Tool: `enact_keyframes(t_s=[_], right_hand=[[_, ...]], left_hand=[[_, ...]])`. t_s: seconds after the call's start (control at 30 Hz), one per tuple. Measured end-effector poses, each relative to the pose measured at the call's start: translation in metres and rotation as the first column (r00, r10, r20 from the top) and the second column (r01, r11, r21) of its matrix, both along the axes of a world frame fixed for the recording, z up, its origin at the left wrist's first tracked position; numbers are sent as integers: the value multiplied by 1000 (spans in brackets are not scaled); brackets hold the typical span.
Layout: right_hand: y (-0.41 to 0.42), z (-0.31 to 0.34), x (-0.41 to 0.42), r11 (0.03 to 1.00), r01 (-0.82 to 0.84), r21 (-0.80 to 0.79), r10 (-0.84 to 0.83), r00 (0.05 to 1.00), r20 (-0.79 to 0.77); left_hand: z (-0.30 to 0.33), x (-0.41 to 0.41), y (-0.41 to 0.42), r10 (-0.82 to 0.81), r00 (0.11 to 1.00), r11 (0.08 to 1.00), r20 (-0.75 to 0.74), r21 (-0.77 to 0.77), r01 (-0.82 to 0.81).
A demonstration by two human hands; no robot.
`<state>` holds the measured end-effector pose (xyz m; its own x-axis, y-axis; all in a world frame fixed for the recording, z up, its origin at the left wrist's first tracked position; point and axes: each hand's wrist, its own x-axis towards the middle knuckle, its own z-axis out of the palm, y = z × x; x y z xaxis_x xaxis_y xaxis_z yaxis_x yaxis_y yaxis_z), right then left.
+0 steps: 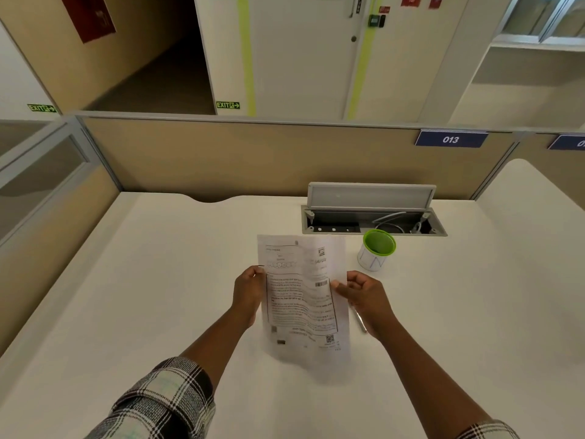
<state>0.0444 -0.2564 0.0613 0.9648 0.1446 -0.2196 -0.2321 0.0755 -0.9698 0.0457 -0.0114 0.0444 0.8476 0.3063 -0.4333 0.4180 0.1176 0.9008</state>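
Note:
A printed sheet of paper [300,299] with text, barcodes and QR codes is held up over the white desk [158,296], its top slightly curled. My left hand [248,294] grips its left edge, fingers behind the sheet. My right hand [362,296] pinches the right edge with the thumb on the front. A thin pen [361,321] lies on the desk under my right wrist, partly hidden.
A white cup with a green rim [376,253] stands just right of the paper. Behind it a cable box [373,220] in the desk has its grey lid raised. Beige partition panels [221,156] close the back and left sides.

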Motion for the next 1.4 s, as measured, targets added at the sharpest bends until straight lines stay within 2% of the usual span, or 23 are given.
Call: enact_keyframes(t_s=[0.2,0.4,0.57,0.77,0.87,0.97,1.13,1.27,1.4], right_hand=[[20,20,-3,981,-102,-168,121,987,106],[21,27,-4,972,-183,-148,205,968,148],[10,24,-2,971,-149,-185,182,968,176],[1,16,3,977,-103,-184,130,982,140],[5,16,3,942,-2,-336,78,974,214],[7,14,3,905,106,-412,20,956,291],[6,5,-1,883,131,-451,21,949,316],[2,-18,-6,878,80,-472,42,969,242],[2,-42,-8,787,-4,-617,116,983,142]], left_hand=[[3,4,-7,5,998,995,61,-102,1],[3,6,-4,13,995,995,103,-101,-3],[9,6,-5,81,985,993,154,76,-94],[12,1,-5,-34,965,957,262,286,-44],[14,-4,-7,-96,947,927,306,373,-26],[16,-10,-10,-137,927,924,350,381,-7],[13,-21,-9,-142,907,944,396,330,4],[-5,-25,-8,-197,933,933,303,351,83],[-31,-21,-10,-288,957,857,35,456,241]])
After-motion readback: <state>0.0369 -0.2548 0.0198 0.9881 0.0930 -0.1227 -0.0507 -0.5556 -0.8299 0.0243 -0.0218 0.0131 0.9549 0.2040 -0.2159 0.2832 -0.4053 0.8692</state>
